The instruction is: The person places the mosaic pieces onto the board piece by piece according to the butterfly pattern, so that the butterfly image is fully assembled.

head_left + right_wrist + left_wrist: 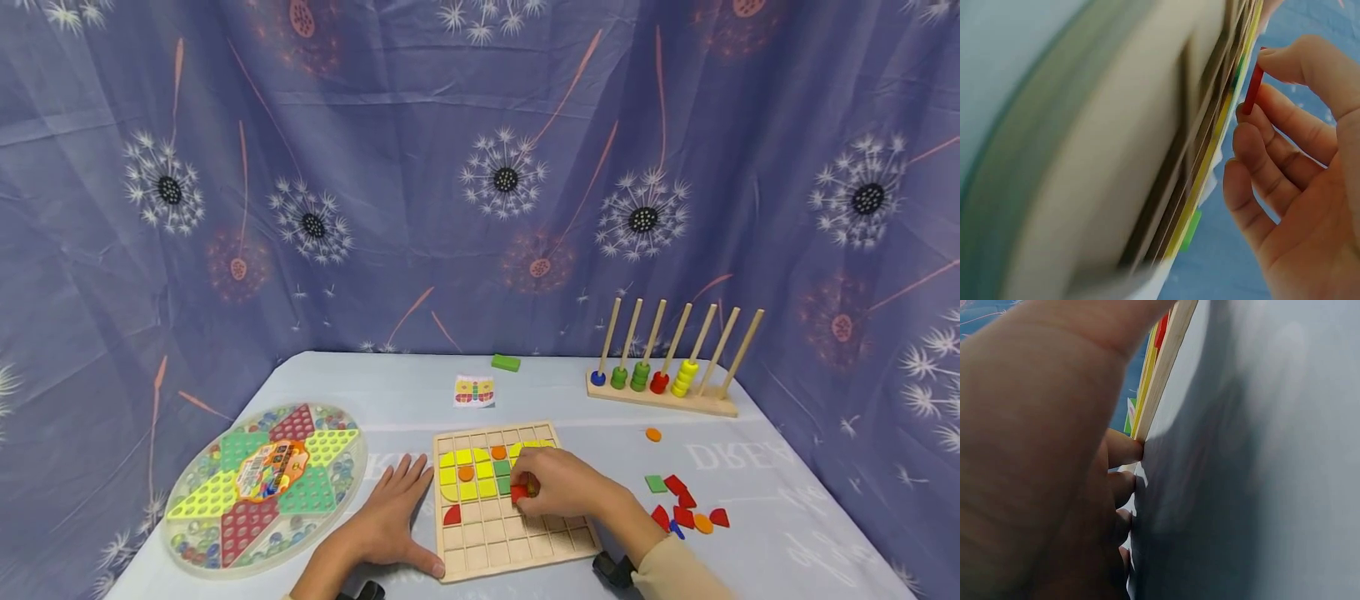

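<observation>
My right hand (562, 483) pinches a thin red tile (1254, 87) between thumb and fingertips, close over the middle of a wooden grid board (495, 554). My left hand (390, 518) lies spread at the board's left side, its thumb at the near left corner and its fingertips along the edge. Yellow tiles (486, 487) fill cells at the upper left and upper right of the grid. Between them are green squares (502, 469) and an orange disc (498, 452); another orange disc (466, 473) sits among the left yellow ones. Below these lies a red quarter-round tile (452, 515).
Loose red, green, orange and blue pieces (683, 517) lie right of the board. A butterfly pattern card (474, 402) and a green block (506, 362) are behind it. A marble-filled Chinese checkers board (352, 483) lies left; a peg stand with rings (705, 404) stands back right.
</observation>
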Tool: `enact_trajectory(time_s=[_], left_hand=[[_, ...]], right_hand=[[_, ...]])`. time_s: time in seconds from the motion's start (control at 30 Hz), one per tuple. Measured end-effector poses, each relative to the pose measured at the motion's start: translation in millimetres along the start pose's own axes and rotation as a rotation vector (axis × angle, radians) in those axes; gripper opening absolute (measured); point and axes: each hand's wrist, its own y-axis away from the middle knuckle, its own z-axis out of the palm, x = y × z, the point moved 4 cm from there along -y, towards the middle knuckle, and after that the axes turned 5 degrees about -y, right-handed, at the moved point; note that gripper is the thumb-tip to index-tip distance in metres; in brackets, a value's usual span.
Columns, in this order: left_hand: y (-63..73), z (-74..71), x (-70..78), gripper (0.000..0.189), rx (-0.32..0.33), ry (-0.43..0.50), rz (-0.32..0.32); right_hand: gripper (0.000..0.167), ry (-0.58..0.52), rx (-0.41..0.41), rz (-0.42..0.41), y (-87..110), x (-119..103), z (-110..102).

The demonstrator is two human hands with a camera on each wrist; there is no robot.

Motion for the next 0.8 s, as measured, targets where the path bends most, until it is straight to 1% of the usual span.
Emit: enact_trajectory(time_s=[0.23, 0.4, 0.57, 0.8], left_hand=[[1.0, 0.0, -0.2, 0.136, 0.016, -0.004, 0.013], [2.4, 1.2, -0.3, 0.135, 0.022, 0.001, 0.017], [2.0, 1.1, 0.2, 0.135, 0.027, -0.003, 0.031], [3.4, -1.6, 0.0, 0.136, 0.026, 0.004, 0.028]], right_hand=[[0.014, 0.061, -0.044, -0.027, -21.7, -28, 12], [0.018, 0.096, -0.085, -0.044, -37.7, -46, 23], [0.019, 0.142, -0.12, -0.062, -44.8, -53, 33], [0.016, 0.16, -0.103, -0.067, -45.2, -55, 36]])
